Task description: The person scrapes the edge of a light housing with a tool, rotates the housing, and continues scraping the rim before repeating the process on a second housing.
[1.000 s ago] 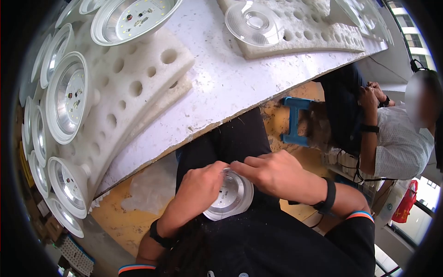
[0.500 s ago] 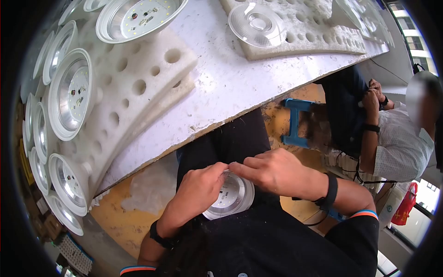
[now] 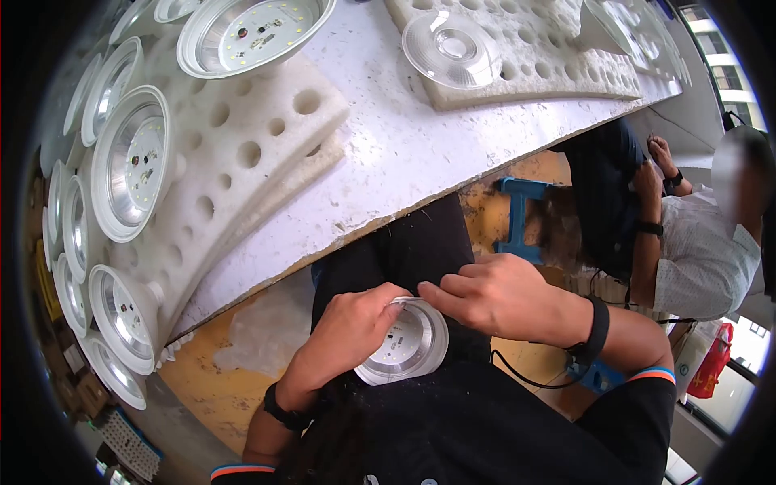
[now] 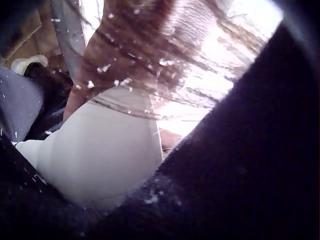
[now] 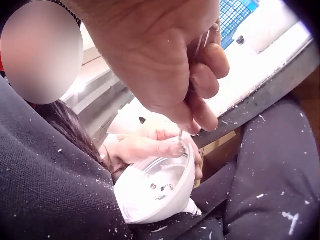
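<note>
Viewing through the head camera, I find the lamp housing (image 3: 400, 356) at 6 o'clock, its open face up, chips visible inside. The left hand (image 3: 347, 331) pinches its rim at the housing's 12 o'clock, fingers bent. The right hand (image 3: 505, 299), fingers curled, has moved off toward 3 o'clock: its fingertips, against the left hand half a second ago, now stand slightly apart, baring more rim. At 10 o'clock, a foam block (image 3: 267, 121) bears similar lamps (image 3: 133, 166); at 1 o'clock, a clear disc (image 3: 453, 52) lies on another foam block (image 3: 558, 77). At 3 o'clock, a seated person (image 3: 699, 259) has parted hands that were together.

In the left wrist view, I see the housing's smooth white outside at 8 o'clock, below blurred skin; I cannot tell how the fingers lie there.

In the right wrist view, I see the right fingers closed round a thin metal tool (image 5: 200, 44). Its tip reaches down to the housing's rim, beside the left thumb. The housing sits at 6 o'clock, tilted.
</note>
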Tool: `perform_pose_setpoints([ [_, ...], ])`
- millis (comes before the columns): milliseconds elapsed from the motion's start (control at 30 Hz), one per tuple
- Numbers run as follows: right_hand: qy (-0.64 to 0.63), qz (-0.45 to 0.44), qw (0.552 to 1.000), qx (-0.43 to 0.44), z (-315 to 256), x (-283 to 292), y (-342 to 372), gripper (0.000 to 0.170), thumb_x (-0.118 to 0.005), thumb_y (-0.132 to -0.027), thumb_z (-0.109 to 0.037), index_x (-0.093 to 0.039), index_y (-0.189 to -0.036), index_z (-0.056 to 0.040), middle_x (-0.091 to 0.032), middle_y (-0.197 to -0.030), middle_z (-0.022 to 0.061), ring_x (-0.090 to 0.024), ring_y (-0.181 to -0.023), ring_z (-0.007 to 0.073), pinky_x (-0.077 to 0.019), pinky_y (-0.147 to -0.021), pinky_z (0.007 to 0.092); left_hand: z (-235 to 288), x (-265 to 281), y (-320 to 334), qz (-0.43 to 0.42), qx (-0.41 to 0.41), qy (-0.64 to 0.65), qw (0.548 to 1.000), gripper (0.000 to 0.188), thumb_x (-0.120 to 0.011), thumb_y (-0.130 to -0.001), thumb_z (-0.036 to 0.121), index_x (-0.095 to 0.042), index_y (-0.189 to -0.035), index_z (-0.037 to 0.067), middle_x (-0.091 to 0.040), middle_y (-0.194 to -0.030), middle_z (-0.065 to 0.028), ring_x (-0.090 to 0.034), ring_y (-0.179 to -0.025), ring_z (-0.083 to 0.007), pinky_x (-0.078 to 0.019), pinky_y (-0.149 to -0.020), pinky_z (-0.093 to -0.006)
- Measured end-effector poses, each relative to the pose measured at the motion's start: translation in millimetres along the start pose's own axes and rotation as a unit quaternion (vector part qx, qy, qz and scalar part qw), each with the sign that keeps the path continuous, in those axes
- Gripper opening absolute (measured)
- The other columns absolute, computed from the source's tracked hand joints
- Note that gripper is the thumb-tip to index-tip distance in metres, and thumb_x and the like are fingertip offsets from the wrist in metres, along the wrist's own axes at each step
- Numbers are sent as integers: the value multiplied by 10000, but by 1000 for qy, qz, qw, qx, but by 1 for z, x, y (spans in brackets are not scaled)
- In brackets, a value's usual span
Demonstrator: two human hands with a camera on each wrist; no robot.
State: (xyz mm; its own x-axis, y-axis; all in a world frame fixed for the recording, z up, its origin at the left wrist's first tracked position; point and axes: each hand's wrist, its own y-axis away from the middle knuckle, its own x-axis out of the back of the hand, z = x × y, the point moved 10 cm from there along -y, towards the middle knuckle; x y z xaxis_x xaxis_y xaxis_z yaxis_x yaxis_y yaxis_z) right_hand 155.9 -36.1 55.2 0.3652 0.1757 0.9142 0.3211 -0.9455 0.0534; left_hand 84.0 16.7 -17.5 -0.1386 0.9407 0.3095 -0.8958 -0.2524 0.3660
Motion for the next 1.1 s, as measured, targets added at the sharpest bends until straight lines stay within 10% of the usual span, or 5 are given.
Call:
perform_pose_setpoints([
  [500,-48,-9,998,-26,8,-7,1,430,-621,-759,-137,-627,-1182,-64,-539,-692,1,-605,-580,170,-472,-474,324,-7,-1,-2,-19,26,23,999,175,-581,-905,110,-620,-1052,23,-665,-864,-220,-653,-802,-406,-521,-677,-447],
  [1100,-144,74,982,-100,10,-37,-5,236,-718,-812,-157,-661,-1022,-66,-579,-688,30,-635,-615,210,-494,-509,333,-16,-5,-5,-30,61,68,995,625,-628,-880,87,-378,-1453,102,-712,-976,-175,-684,-939,-339,-518,-853,-380],
])
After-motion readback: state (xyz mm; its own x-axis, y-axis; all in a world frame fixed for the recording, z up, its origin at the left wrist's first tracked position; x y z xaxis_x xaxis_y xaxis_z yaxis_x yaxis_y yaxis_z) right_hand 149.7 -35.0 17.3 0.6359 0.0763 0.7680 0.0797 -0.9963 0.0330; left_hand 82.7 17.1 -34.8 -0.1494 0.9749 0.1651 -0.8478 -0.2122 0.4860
